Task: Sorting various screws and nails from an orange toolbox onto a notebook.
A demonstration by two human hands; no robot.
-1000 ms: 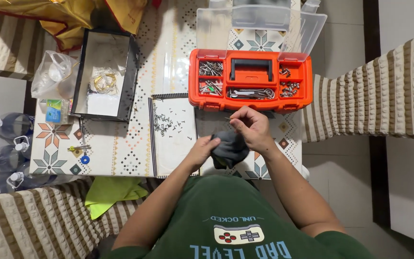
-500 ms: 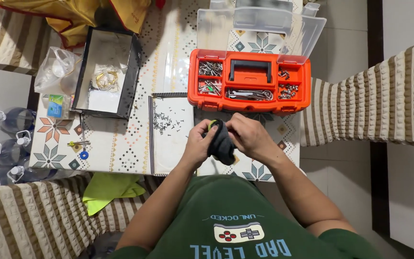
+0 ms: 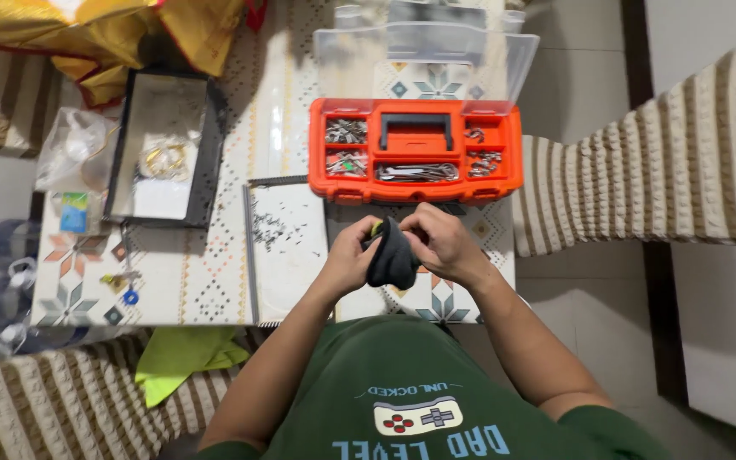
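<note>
Head camera looks straight down on you at a small patterned table (image 3: 215, 281). Your left hand (image 3: 349, 260) and right hand (image 3: 438, 243) meet just above the table's near edge, both clasped around a dark grey cloth pouch (image 3: 392, 255) held between them; a small yellow-green bit (image 3: 376, 228) peeks out at its top by your left fingertips. Your left hand grips the pouch's left side, your right hand curls over its upper right side, fingers closed on the fabric. Just beyond your hands sits an open orange organiser case (image 3: 416, 149) with its clear lid (image 3: 423, 47) folded back, its compartments holding small metal parts. To the left of the pouch lies a white tray (image 3: 287, 251) sprinkled with tiny dark screws. Further left stands a black-framed tray (image 3: 163, 145) holding coiled gold-coloured wire. A lime-green cloth (image 3: 182, 358) lies on the striped seat at your left.
</note>
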